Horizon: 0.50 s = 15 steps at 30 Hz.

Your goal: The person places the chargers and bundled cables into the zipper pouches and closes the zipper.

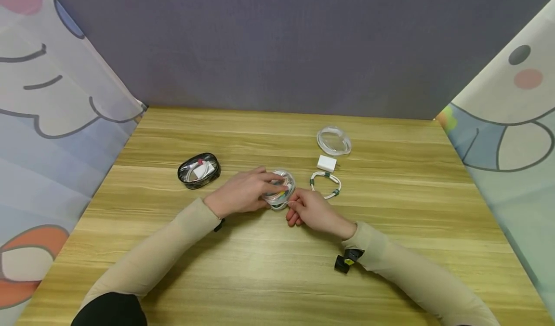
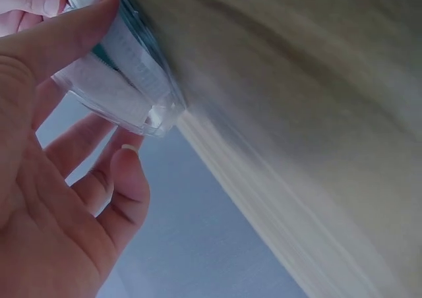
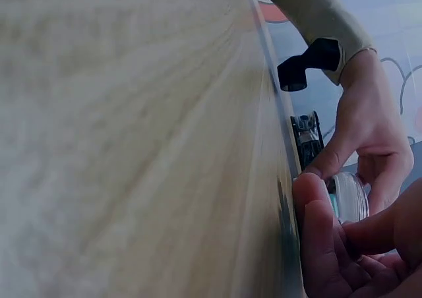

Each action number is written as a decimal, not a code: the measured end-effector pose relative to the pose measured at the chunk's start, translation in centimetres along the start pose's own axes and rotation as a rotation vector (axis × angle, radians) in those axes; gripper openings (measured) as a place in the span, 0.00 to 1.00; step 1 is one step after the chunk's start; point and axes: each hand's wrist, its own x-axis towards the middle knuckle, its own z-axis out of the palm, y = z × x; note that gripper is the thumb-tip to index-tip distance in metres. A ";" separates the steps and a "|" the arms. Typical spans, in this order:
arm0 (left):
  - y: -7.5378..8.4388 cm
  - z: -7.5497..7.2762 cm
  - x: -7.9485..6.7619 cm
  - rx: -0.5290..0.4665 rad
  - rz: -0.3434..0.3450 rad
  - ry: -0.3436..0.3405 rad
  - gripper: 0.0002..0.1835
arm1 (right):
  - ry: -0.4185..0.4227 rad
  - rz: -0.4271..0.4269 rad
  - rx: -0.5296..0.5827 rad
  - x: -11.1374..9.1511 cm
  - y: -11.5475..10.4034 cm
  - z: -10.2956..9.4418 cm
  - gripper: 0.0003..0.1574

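Observation:
A small clear pouch (image 1: 278, 198) with a pale rim holds coiled cables and colourful bits. My left hand (image 1: 244, 191) grips it from the left, its fingers over the top. In the left wrist view the thumb presses the pouch (image 2: 132, 60), whose side shows white bands with teal between. My right hand (image 1: 314, 213) pinches at the pouch's near right edge with thumb and index finger; the fingers hide what exactly lies between them. The right wrist view shows both hands meeting at the pouch (image 3: 351, 196).
Left on the wooden table (image 1: 260, 273) lies a black-trimmed clear pouch (image 1: 191, 184) with a white cable and plug inside. To the right are a white cable ring (image 1: 339, 186) with dark green ties, a white charger plug (image 1: 326, 163) and a round clear item (image 1: 346, 145). A grey panel (image 1: 277, 46) stands behind.

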 end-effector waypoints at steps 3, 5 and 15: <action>0.0 0.0 0.0 0.009 0.006 -0.013 0.33 | 0.009 -0.005 0.014 0.1 0.4 -0.3 0.10; 0.1 -0.1 0.0 0.014 0.005 -0.020 0.35 | 0.021 -0.009 0.026 0.1 0.7 -0.6 0.09; -0.3 -0.5 -0.4 -0.040 0.028 -0.015 0.36 | 0.099 0.003 0.073 0.7 1.1 -1.7 0.08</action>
